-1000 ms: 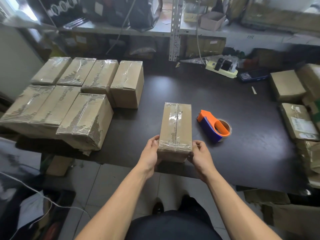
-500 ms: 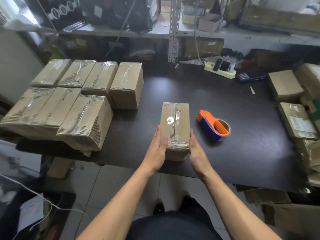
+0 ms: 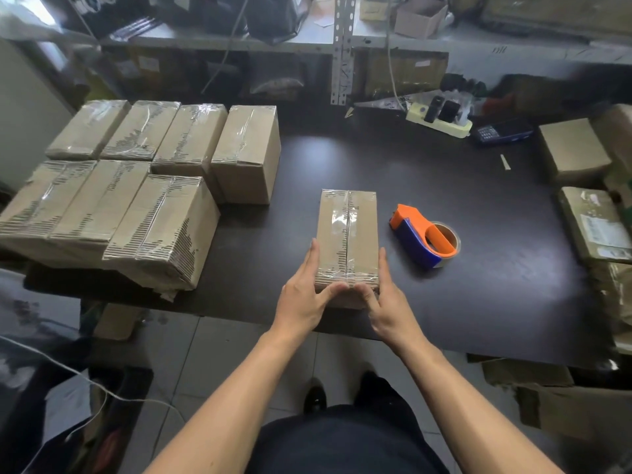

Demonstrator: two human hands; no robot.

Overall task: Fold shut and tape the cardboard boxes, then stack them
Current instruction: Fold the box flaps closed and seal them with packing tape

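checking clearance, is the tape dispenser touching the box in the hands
Apart. The head view shows bare dark table between the tape dispenser and the box.

Taped cardboard box point(image 3: 347, 234) sits on the dark table point(image 3: 478, 285) near its front edge, lengthwise front to back; left hand point(image 3: 302, 299) lies flat against its left side, right hand point(image 3: 388, 304) against its right side, thumbs on the near end. Orange-and-blue tape dispenser point(image 3: 424, 239) lies just beside the box to the right, apart from it. Seven taped cardboard boxes point(image 3: 147, 186) stand in two rows at the table's left, four behind and three in front; a power strip point(image 3: 439, 122) lies at the back right.
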